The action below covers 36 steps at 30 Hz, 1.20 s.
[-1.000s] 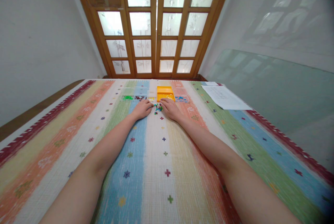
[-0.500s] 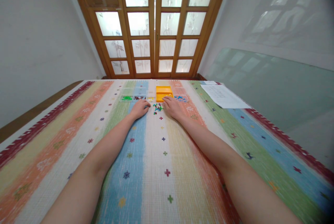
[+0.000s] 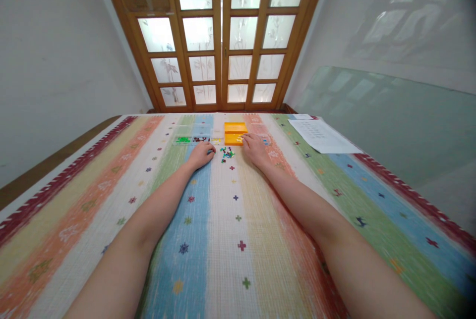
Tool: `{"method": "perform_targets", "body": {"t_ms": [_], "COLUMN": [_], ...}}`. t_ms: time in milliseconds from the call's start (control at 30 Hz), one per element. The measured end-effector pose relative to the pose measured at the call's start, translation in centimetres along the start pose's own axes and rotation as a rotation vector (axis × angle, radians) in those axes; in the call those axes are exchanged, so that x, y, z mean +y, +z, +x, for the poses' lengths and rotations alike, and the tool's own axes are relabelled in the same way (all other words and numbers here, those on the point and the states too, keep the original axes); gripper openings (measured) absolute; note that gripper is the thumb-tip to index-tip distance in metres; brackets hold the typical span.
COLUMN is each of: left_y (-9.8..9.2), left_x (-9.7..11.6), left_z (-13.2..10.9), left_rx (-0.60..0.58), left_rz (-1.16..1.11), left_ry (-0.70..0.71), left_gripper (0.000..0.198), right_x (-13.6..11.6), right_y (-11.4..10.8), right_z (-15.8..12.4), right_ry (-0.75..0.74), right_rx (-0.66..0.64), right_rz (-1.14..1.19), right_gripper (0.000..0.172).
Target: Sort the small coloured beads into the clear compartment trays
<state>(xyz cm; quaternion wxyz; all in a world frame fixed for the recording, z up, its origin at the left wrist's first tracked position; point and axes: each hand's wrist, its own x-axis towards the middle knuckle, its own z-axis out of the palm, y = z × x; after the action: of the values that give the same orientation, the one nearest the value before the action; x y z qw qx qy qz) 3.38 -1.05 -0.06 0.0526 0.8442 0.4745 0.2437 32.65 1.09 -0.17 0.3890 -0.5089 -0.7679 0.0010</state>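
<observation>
My left hand [image 3: 202, 155] rests on the cloth with its fingers curled, left of a loose pile of small mixed-colour pieces [image 3: 226, 154]. Whatever its fingertips hold is too small to make out. My right hand [image 3: 255, 148] is at the front right corner of an open orange box [image 3: 234, 128], fingers bent together; I cannot make out anything in them. White bits lie in the orange box. Behind the right hand, a clear box with blue pieces [image 3: 265, 140] is mostly covered. Beyond the left hand are green pieces [image 3: 183, 139], dark red pieces [image 3: 201, 139] and yellow pieces [image 3: 216, 141] in clear boxes.
A striped cloth [image 3: 223, 259] covers the table. Printed paper sheets [image 3: 322, 135] lie at the far right. Wood-framed glass doors [image 3: 223, 36] stand beyond the table, and a glass panel [image 3: 390, 126] leans along the right wall.
My right hand has moved right and slightly away, from the edge of the pile to the orange box's corner, now covering most of the blue pieces. My left hand has hardly moved.
</observation>
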Motion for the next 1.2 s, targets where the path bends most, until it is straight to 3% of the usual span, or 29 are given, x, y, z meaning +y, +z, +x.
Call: {"method": "perform_targets", "body": {"t_ms": [200,367,700,1200], "left_y": [-0.3,-0.5,-0.2,-0.2], "left_x": [0.4,0.6,0.3,0.2], "left_z": [0.0,0.0,0.0,0.1], "left_rx": [-0.003,-0.006,0.008,-0.018], "left_rz": [-0.016,-0.022,-0.020,-0.037], "left_ry": [-0.002,0.007,0.008,0.028], "left_gripper": [0.017,0.016,0.015,0.019], "right_x": [2.5,3.1,3.5,1.7], "right_y": [-0.1,0.3,0.4,0.2], "right_z": [0.5,0.4,0.3,0.0], "right_ry": [0.161,0.266,0.265,0.167], "right_rx": [0.055,0.062,0.156,0.103], "right_rz": [-0.066,-0.065,-0.094,-0.083], "right_gripper": [0.041,0.045,0.038,0.035]}}
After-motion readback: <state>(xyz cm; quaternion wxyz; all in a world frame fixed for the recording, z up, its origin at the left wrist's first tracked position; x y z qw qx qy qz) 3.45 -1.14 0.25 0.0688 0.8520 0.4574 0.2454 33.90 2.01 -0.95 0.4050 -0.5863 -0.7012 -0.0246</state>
